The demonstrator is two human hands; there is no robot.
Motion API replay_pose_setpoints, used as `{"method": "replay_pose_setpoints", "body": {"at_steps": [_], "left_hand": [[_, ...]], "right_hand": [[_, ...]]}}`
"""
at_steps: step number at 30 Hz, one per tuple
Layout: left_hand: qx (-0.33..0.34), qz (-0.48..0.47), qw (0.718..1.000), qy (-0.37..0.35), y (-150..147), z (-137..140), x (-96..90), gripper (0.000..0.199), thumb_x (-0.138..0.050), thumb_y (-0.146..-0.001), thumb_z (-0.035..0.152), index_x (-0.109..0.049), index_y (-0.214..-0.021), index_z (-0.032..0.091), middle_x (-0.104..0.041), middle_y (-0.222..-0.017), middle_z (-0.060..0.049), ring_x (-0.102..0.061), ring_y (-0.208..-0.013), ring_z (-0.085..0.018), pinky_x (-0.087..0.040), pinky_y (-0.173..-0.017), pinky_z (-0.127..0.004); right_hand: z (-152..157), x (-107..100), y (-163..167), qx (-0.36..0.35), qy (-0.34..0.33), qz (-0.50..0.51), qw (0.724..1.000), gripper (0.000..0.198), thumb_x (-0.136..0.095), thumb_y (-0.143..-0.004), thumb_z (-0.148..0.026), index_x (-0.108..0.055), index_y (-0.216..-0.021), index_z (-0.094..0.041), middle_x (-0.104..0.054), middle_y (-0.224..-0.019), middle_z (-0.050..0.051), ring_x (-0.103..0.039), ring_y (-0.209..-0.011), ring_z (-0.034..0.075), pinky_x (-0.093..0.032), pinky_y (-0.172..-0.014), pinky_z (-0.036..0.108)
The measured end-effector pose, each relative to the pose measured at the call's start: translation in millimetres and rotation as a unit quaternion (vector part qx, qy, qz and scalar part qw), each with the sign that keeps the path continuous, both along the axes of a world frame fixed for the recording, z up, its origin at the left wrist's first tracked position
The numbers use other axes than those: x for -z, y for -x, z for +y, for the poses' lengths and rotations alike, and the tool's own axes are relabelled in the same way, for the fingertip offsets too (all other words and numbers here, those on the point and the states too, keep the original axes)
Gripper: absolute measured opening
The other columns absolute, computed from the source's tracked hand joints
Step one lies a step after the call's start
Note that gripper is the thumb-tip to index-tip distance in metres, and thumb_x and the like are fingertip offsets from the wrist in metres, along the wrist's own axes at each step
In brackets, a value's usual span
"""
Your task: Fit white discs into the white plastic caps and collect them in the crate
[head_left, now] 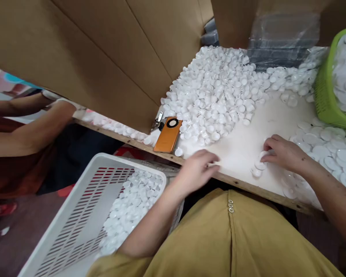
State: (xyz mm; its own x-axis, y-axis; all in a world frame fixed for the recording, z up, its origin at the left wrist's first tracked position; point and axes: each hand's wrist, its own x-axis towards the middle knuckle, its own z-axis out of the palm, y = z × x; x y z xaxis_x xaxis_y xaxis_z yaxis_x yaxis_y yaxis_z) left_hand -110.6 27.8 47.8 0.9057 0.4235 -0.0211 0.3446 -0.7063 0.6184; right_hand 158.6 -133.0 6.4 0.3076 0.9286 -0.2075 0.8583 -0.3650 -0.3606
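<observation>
White discs (259, 166) lie under right hand (282, 154), fingers curled on them; left hand (197, 169) blurred, grip unclear.

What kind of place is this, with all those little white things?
Probably a small workshop for sorting or assembling plastic parts. A big pile of white caps covers the table, a white basket holds more, and cardboard sheets wall it in.

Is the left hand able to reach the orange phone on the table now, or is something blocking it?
Probably yes. The left hand rests at the table edge, just right of the orange phone. Only bare tabletop and a stray white cap lie between them; nothing stands in the way.
</observation>
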Motion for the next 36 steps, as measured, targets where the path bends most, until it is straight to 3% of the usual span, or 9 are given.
{"method": "replay_pose_setpoints", "body": {"at_steps": [4, 7, 11, 14, 18, 22, 29, 32, 36], "left_hand": [[0.200, 0.014, 0.980, 0.013, -81, -48, 25.0, 0.034, -0.067, -0.079, 0.032, -0.061, -0.111, 0.021, -0.058, -0.110, -0.008, -0.058, -0.098, -0.020, -0.049, -0.085, -0.030], [0.243, 0.036, 0.969, 0.013, -100, -58, 38.0, 0.022, -0.062, -0.082, 0.021, -0.064, -0.103, 0.019, -0.061, -0.102, -0.006, -0.058, -0.094, -0.019, -0.048, -0.083, -0.029], [0.124, 0.019, 0.985, 0.117, -100, -39, 41.2, 0.023, -0.060, -0.085, 0.024, -0.064, -0.107, 0.019, -0.062, -0.097, -0.004, -0.060, -0.080, -0.013, -0.050, -0.078, -0.027], [0.024, 0.004, 0.989, 0.143, -97, -20, 45.2, 0.017, -0.065, -0.081, 0.023, -0.068, -0.097, 0.017, -0.056, -0.106, -0.006, -0.058, -0.071, -0.009, -0.052, -0.069, -0.025], [-0.055, -0.032, 0.980, 0.191, -92, -3, 54.8, 0.020, -0.061, -0.084, 0.025, -0.067, -0.101, 0.017, -0.052, -0.107, -0.007, -0.055, -0.060, -0.005, -0.053, -0.058, -0.023], [-0.038, -0.049, 0.986, 0.154, -86, 0, 57.8, 0.033, -0.073, -0.072, 0.019, -0.066, -0.104, 0.017, -0.054, -0.101, -0.005, -0.058, -0.069, -0.008, -0.053, -0.067, -0.025], [0.001, -0.034, 0.994, 0.108, -86, 2, 58.0, 0.022, -0.071, -0.070, 0.013, -0.069, -0.092, 0.016, -0.057, -0.085, -0.001, -0.057, -0.068, -0.010, -0.048, -0.067, -0.023], [0.006, -0.028, 0.996, 0.088, -88, 3, 60.0, 0.015, -0.072, -0.071, 0.021, -0.068, -0.084, 0.016, -0.057, -0.081, -0.001, -0.057, -0.069, -0.011, -0.046, -0.065, -0.023], [0.004, -0.032, 0.996, 0.078, -88, 4, 63.2, 0.013, -0.073, -0.071, 0.025, -0.066, -0.076, 0.015, -0.056, -0.077, -0.002, -0.056, -0.071, -0.013, -0.045, -0.064, -0.023]], "right_hand": [[-2, 2, 2, 0.067, -0.036, 0.039, 0.996, 0.023, -0.067, -0.073, -0.039, -0.050, -0.076, -0.023, -0.058, -0.068, -0.001, -0.052, -0.058, 0.016, -0.033, -0.053, 0.027], [-3, 2, 2, 0.115, -0.096, 0.092, 0.984, 0.019, -0.066, -0.073, -0.034, -0.052, -0.081, -0.024, -0.060, -0.066, -0.002, -0.054, -0.059, 0.016, -0.037, -0.057, 0.028], [-4, -2, -3, 0.154, -0.172, 0.169, 0.958, 0.018, -0.063, -0.076, -0.036, -0.057, -0.088, -0.024, -0.062, -0.072, 0.000, -0.056, -0.060, 0.016, -0.042, -0.060, 0.029], [-5, -1, -4, 0.166, -0.176, 0.201, 0.949, 0.019, -0.063, -0.077, -0.039, -0.059, -0.088, -0.024, -0.062, -0.071, 0.000, -0.056, -0.059, 0.016, -0.043, -0.059, 0.029], [-8, 9, -5, 0.184, -0.168, 0.276, 0.928, 0.026, -0.064, -0.077, -0.041, -0.062, -0.095, -0.023, -0.065, -0.077, 0.002, -0.060, -0.061, 0.016, -0.048, -0.059, 0.030], [-7, 11, 2, 0.208, -0.161, 0.354, 0.897, 0.027, -0.068, -0.074, -0.042, -0.065, -0.089, -0.020, -0.066, -0.078, 0.003, -0.063, -0.062, 0.016, -0.051, -0.059, 0.029], [35, -9, 37, 0.225, -0.082, 0.435, 0.868, 0.020, -0.070, -0.071, -0.034, -0.062, -0.078, -0.018, -0.063, -0.060, 0.001, -0.060, -0.052, 0.014, -0.048, -0.048, 0.024], [55, -9, 47, 0.221, -0.036, 0.441, 0.869, 0.018, -0.071, -0.072, -0.030, -0.058, -0.074, -0.018, -0.063, -0.056, 0.002, -0.061, -0.051, 0.014, -0.050, -0.048, 0.024], [66, -2, 47, 0.208, -0.006, 0.391, 0.896, 0.022, -0.072, -0.070, -0.031, -0.054, -0.070, -0.019, -0.062, -0.054, 0.000, -0.059, -0.049, 0.012, -0.045, -0.042, 0.021]]}}
